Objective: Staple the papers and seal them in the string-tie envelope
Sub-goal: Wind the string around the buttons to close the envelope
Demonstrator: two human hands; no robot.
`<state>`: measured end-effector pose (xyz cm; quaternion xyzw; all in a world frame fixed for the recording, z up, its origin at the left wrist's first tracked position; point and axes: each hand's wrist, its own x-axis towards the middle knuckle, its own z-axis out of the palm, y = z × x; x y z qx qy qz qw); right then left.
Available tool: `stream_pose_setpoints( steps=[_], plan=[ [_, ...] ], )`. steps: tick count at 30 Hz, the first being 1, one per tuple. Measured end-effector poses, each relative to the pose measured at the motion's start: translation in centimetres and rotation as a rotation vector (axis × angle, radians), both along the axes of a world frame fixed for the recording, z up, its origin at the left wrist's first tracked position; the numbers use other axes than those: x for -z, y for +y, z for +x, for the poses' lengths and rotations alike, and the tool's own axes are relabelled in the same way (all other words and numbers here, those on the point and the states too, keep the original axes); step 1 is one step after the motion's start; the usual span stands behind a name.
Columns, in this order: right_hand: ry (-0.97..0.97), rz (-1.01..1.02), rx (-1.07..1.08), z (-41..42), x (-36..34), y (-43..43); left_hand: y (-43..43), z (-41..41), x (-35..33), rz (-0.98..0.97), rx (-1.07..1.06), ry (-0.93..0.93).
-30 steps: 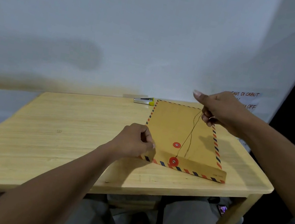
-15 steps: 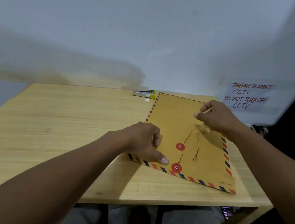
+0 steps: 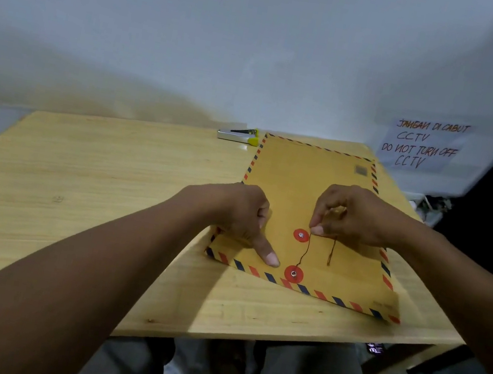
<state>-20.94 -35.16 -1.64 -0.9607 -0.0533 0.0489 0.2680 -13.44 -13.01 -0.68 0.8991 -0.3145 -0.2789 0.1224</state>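
Note:
A brown string-tie envelope (image 3: 301,183) with a red-and-blue striped border lies flat on the right half of the wooden table (image 3: 89,192). Two red button discs sit on it: one on the flap near the front edge (image 3: 293,273), one higher up (image 3: 301,235). A dark string (image 3: 305,253) runs from the lower disc up to my right hand (image 3: 355,216), which pinches it just right of the upper disc; a loose end hangs beside it. My left hand (image 3: 243,216) presses the flap with its index finger, left of the lower disc, other fingers curled. No papers are visible.
A silver stapler (image 3: 236,135) with a yellow end lies at the table's back edge, left of the envelope's far corner. A handwritten paper sign (image 3: 423,145) hangs on the white wall at right. My legs show below the table's front edge.
My right hand has come down and nearer with the string, from high above the envelope to just beside the upper disc. My left index finger has stretched out onto the flap.

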Motion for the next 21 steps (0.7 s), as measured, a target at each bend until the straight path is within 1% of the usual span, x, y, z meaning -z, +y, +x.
stream_pose_setpoints(
  steps=[2, 6, 8, 12, 14, 18, 21],
  plan=[
    [-0.037, -0.047, -0.006, 0.1, 0.4, 0.0, 0.3, 0.1, 0.3, -0.025, -0.012, -0.002],
    [-0.080, -0.245, -0.032, 0.2, 1.3, 0.5, 0.7, 0.0, 0.7, -0.088, -0.041, 0.008],
    [-0.100, -0.261, -0.033, 0.0, 1.4, 0.6, 0.9, -0.1, 0.8, -0.112, -0.058, 0.007],
    [-0.136, -0.188, -0.057, -0.4, 0.6, -0.1, 1.6, -0.3, 1.5, -0.192, -0.076, -0.022],
    [-0.158, -0.267, -0.089, -0.5, 0.5, -0.1, 1.9, -0.4, 1.9, -0.215, -0.060, -0.045],
    [-0.261, -0.447, -0.108, -0.7, 0.8, 0.4, 2.1, -0.4, 2.0, -0.223, -0.048, -0.064],
    [-0.311, -0.494, -0.129, -1.3, 1.2, 0.3, 2.1, -0.4, 2.1, -0.228, -0.051, -0.062]
  ],
)
